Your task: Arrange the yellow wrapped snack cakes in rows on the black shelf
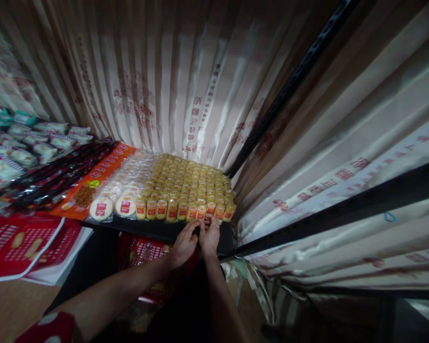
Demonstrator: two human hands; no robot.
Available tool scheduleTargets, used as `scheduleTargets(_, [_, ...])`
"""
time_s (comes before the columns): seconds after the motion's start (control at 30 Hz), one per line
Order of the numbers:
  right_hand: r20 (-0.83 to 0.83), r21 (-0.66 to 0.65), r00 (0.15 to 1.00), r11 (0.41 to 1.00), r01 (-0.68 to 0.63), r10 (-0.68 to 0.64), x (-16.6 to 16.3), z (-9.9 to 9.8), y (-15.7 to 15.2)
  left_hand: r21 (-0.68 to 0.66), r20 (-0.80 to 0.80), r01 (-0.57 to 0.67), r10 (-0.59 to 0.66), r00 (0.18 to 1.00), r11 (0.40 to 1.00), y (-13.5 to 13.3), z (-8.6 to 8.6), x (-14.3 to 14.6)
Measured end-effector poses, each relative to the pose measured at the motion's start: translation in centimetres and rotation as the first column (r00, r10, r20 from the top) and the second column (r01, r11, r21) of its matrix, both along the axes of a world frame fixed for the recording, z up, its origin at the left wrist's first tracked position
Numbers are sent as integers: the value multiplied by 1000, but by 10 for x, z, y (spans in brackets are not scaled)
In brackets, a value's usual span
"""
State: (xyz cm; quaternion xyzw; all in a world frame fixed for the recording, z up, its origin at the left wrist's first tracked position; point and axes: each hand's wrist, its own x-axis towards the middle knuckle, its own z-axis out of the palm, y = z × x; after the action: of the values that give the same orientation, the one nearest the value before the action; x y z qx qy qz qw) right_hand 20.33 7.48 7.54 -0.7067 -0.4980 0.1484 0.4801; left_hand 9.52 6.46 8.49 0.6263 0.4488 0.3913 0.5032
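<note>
Both my hands meet at the front edge of a black shelf (157, 229) packed with rows of small yellow wrapped cakes (189, 183) with red labels. My left hand (184, 245) has its fingers curled and pinched toward the front row. My right hand (209, 234) is beside it, fingertips closed against one small yellow pack (203, 213) in that front row. Whether either hand really grips a pack is hard to see.
Round white packs (102, 208) lie left of the yellow ones, then an orange box (93, 183), dark wrapped goods (57, 178) and pale bags (32, 143). A red basket (145, 250) sits under the shelf. Printed curtains (186, 85) hang behind and to the right.
</note>
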Motion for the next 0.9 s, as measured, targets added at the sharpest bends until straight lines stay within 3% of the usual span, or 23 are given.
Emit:
scheduleTargets(0.6, [195, 11, 979, 998, 64, -65, -6, -3, 6, 121, -145, 29, -11, 989, 992, 6, -11, 2])
scheduleTargets(0.73, [203, -40, 977, 996, 81, -72, -10, -1, 5, 135, -153, 28, -7, 988, 990, 6, -7, 1])
scheduleTargets(0.9, [157, -9, 987, 999, 33, -31, -9, 1, 2, 152, -174, -4, 31, 984, 988, 0, 3, -6])
